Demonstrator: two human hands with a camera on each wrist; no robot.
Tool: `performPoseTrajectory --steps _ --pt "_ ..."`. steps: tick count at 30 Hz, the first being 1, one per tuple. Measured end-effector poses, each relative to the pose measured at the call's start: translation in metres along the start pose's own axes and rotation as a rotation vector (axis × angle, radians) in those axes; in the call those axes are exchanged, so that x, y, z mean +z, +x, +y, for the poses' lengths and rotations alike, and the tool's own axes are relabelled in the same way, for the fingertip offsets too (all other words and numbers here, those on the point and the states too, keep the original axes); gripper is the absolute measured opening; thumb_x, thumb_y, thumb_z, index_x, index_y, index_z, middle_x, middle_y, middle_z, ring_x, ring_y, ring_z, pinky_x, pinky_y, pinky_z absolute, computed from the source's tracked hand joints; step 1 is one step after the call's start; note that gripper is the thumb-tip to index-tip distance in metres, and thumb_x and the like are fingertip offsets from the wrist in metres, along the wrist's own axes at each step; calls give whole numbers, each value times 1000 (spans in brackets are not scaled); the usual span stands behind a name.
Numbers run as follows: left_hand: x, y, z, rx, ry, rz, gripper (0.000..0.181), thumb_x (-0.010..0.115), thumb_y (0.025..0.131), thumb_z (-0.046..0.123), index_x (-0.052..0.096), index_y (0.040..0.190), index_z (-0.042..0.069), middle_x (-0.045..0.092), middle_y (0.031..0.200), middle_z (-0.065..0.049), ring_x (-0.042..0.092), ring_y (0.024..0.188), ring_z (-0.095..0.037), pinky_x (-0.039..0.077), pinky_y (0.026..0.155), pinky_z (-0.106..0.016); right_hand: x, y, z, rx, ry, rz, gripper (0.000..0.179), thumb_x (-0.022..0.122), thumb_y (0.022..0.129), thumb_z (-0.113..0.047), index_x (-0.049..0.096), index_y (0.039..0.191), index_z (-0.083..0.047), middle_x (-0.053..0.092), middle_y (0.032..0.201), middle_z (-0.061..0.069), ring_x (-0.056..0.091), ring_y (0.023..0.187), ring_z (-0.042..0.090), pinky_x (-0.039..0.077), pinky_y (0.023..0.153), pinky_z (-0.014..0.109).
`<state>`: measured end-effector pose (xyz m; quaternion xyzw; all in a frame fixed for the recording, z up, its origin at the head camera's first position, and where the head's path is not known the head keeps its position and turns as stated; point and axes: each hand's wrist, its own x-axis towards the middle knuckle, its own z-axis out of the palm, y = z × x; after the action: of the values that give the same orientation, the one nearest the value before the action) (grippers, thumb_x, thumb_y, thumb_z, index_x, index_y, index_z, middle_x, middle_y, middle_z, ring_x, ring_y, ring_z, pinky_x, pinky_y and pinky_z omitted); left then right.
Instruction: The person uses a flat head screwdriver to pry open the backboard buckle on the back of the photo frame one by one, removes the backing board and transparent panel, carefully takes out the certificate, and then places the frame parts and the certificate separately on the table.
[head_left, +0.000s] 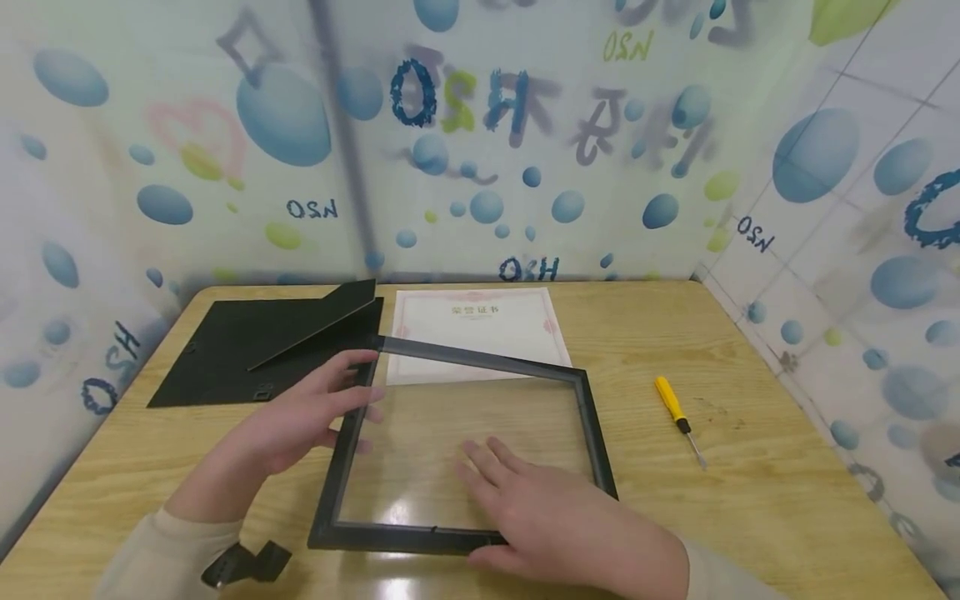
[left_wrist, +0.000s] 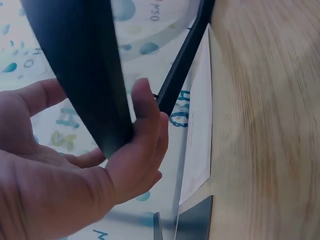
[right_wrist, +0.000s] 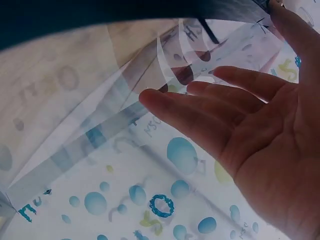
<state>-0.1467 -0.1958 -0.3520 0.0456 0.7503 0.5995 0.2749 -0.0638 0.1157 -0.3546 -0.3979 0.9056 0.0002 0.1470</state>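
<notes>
A black picture frame (head_left: 465,543) with a clear pane (head_left: 420,467) is tilted above the table. My left hand (head_left: 300,417) grips its left side bar, with fingers on both faces; in the left wrist view the same hand (left_wrist: 135,150) wraps round the black bar. Over the pane's lower right part lies my right hand (head_left: 555,517), its fingers straight and the thumb by the near bar. The right wrist view shows this hand (right_wrist: 250,120) with its fingers mirrored in the pane; whether the fingertips touch it, I cannot tell.
A black backing board (head_left: 232,342) with its stand flap raised lies at the back left. Beside it is a certificate sheet (head_left: 480,333), partly behind the frame. A yellow-handled screwdriver (head_left: 672,404) lies to the right on the wooden table (head_left: 750,500). Printed cloth walls stand behind.
</notes>
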Motion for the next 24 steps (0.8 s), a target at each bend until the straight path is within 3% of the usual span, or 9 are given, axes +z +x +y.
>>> performPoseTrajectory --steps 4,8,11,16,20,24 --pt "-1 2 -4 -16 69 0 44 50 114 27 47 149 0 49 148 -27 62 123 -34 65 89 -49 2 -1 3 -19 -5 13 78 51 106 -64 38 165 -14 34 175 9 44 157 32 58 108 38" --pt "-2 5 -10 -64 170 18 45 43 116 32 63 128 -6 62 133 -22 63 120 -31 63 87 -47 7 -1 3 -14 -41 -15 76 55 105 -63 45 160 -12 39 172 11 48 154 32 60 105 37" --pt "-2 7 -15 -101 251 15 38 51 114 33 65 111 -3 60 115 -14 57 110 -27 59 83 -42 11 0 3 -2 -47 -74 77 58 104 -63 46 160 -13 39 172 10 47 155 31 59 106 36" --pt "3 10 -19 -139 379 37 30 63 108 26 57 88 6 45 87 -3 47 84 -20 52 70 -35 17 -1 3 1 -47 -120 75 66 102 -55 45 162 -15 36 174 8 43 158 31 59 105 34" --pt "8 8 -18 -175 481 72 31 64 108 28 58 86 6 41 78 -1 42 68 -16 52 65 -34 19 -4 2 -27 -88 -96 71 73 100 -46 47 159 -16 37 173 8 44 156 32 62 99 32" --pt "13 5 -18 -167 564 74 27 64 107 26 62 93 3 48 80 -3 50 64 -16 55 64 -34 20 -7 2 -53 -106 -95 69 75 99 -44 47 157 -18 38 172 8 46 156 32 63 96 31"
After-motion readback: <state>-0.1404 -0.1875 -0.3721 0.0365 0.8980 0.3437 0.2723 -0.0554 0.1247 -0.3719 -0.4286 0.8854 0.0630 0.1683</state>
